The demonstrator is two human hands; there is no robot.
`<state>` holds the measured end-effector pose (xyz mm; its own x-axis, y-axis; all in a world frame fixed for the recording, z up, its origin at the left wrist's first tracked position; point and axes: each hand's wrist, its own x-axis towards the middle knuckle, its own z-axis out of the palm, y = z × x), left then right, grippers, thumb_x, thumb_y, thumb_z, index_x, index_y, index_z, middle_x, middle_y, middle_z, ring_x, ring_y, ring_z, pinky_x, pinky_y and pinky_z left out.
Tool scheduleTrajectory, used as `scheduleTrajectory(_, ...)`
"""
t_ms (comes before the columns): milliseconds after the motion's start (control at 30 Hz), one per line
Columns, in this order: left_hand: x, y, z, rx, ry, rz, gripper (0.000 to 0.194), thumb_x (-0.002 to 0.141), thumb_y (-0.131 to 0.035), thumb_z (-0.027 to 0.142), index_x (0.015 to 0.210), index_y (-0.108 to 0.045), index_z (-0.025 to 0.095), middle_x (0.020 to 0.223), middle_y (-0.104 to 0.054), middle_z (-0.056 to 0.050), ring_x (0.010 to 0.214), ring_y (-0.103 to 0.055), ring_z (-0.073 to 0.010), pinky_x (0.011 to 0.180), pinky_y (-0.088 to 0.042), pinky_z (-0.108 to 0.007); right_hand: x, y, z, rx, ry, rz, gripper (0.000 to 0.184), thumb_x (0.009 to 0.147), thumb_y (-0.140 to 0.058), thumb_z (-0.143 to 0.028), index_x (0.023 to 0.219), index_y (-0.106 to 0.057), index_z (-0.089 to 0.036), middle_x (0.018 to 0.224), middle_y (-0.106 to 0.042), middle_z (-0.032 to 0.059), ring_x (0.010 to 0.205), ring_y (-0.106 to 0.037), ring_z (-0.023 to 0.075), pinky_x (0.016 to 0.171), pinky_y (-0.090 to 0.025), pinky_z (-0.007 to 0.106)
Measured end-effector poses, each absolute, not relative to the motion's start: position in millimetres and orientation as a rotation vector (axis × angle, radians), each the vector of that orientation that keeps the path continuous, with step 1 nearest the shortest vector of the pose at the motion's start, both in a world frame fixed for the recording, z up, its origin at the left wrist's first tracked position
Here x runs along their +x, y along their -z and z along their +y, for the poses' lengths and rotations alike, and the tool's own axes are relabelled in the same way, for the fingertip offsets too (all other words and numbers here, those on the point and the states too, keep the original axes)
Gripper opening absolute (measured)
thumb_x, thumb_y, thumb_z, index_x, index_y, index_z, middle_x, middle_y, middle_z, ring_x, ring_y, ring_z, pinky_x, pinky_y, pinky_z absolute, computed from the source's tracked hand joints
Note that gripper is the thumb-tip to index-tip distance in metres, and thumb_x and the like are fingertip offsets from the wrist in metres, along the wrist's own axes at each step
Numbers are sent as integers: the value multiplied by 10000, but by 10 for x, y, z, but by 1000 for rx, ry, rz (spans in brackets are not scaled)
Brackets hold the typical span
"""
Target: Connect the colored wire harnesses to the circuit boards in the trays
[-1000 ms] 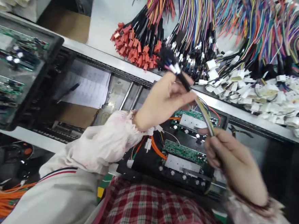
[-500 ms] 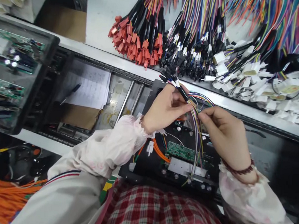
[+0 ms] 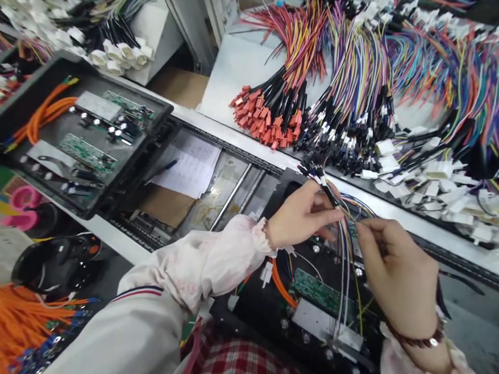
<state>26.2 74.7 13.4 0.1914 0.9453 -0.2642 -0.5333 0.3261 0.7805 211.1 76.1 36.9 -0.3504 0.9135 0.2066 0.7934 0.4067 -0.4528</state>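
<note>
My left hand (image 3: 305, 213) is closed around the black-sleeved part of a wire harness (image 3: 329, 194), whose small black and white connectors stick out past the fingers. Loose coloured wires hang down from it. My right hand (image 3: 391, 265) pinches a thin wire of the same harness, thumb against forefinger, just right of the left fingertips. Beneath both hands lies a black tray (image 3: 240, 317) with a green circuit board (image 3: 321, 289), a silvery metal plate (image 3: 327, 324) and orange cables (image 3: 283, 283).
Wire bundles with red connectors (image 3: 267, 117), black ones (image 3: 343, 125) and white ones (image 3: 458, 196) lie behind the metal rail (image 3: 252, 144). To the left are a second tray (image 3: 127, 161) with boards, pink-handled scissors (image 3: 24, 205), orange cables (image 3: 21, 325) and paper (image 3: 191, 163).
The view has swung left and up, showing more of the left tray and the bundles. My left hand keeps its hold on the harness; my right hand still pinches at its wires.
</note>
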Motion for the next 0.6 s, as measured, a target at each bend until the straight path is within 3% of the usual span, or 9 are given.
scheduleTrajectory(200,230,-126,751,646,-1161,873,458,757,-833,355,995,-478,189,800,-623,12,655,-648,-125,493,-590,-214,2107,-390,761,-1489,-323,-2263,323,1002,-485,-490,917,-646,-223,756,-713,4,579,-634,144,541,-395,263)
scheduleTrajectory(333,195,-137,762,712,-1241,985,381,784,-790,265,984,-474,196,770,-644,16,611,-658,-125,462,-576,-206,2337,-471,693,-1534,-431,-2315,298,992,-503,-500,927,-624,-236,759,-691,-14,563,-609,130,537,-385,259)
scheduleTrajectory(467,157,-134,798,798,-1299,1215,226,815,-784,292,839,-613,146,741,-709,-34,486,-619,-94,403,-519,-177,2707,-551,573,-1661,-575,-2367,243,979,-526,-452,912,-608,-234,795,-651,1,611,-586,144,579,-409,279)
scheduleTrajectory(600,146,-103,805,868,-1314,1339,229,817,-798,346,779,-711,138,753,-738,-52,499,-642,-100,397,-499,-166,2774,-606,510,-1721,-249,-2251,174,977,-538,-338,895,-639,-223,845,-657,50,772,-614,202,683,-448,327)
